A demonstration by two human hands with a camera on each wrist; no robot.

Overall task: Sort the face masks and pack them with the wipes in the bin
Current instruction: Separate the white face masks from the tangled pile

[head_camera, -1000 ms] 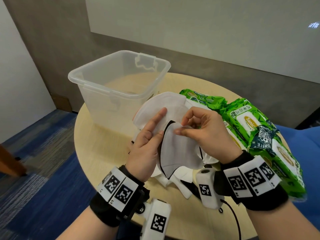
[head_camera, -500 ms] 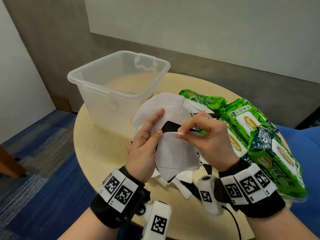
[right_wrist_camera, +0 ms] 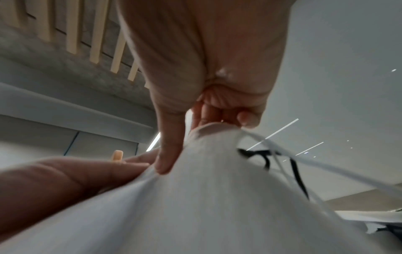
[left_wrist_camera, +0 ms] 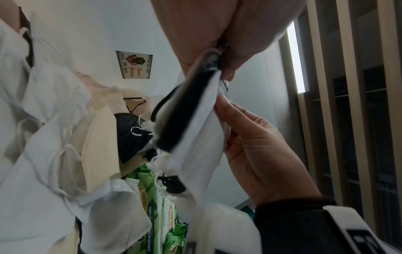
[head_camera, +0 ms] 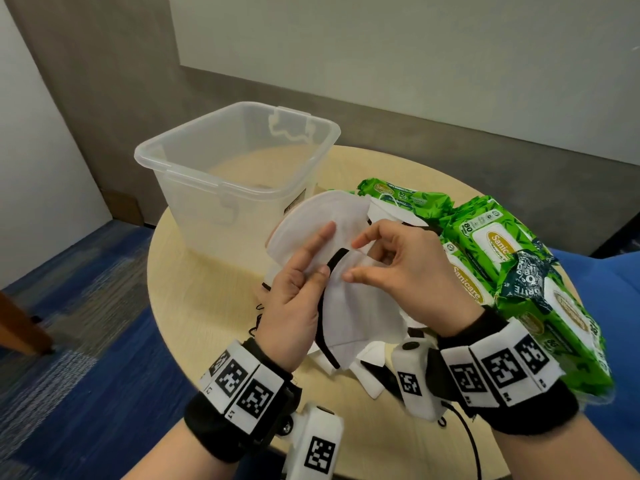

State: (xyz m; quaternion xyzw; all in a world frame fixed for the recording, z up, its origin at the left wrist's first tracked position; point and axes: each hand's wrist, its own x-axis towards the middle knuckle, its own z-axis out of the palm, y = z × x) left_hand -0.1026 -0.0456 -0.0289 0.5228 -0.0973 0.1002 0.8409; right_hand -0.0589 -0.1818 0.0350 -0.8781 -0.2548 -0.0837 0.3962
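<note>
Above the table, my left hand [head_camera: 323,252] grips a small stack of face masks: a white mask [head_camera: 360,306] in front, a black mask [head_camera: 336,258] showing as a thin strip behind it, and a larger white mask [head_camera: 311,223] at the back. My right hand [head_camera: 353,259] pinches the front white mask [right_wrist_camera: 195,206] at its top edge between thumb and curled fingers. In the left wrist view the black mask [left_wrist_camera: 180,116] lies folded between white layers. Green wipes packs [head_camera: 485,244] lie to the right. The clear plastic bin [head_camera: 194,174] stands behind the hands with nothing in it.
More loose masks [head_camera: 367,372], white, black and beige [left_wrist_camera: 97,146], lie heaped on the round wooden table [head_camera: 207,289] under my hands. The wipes packs reach the table's right edge. Blue carpet lies below on the left, a grey wall behind.
The right hand's fingers have worked along the top of the held stack; the black mask's exposed corner, wider half a second ago, is now a thin strip. The left hand has stayed put.
</note>
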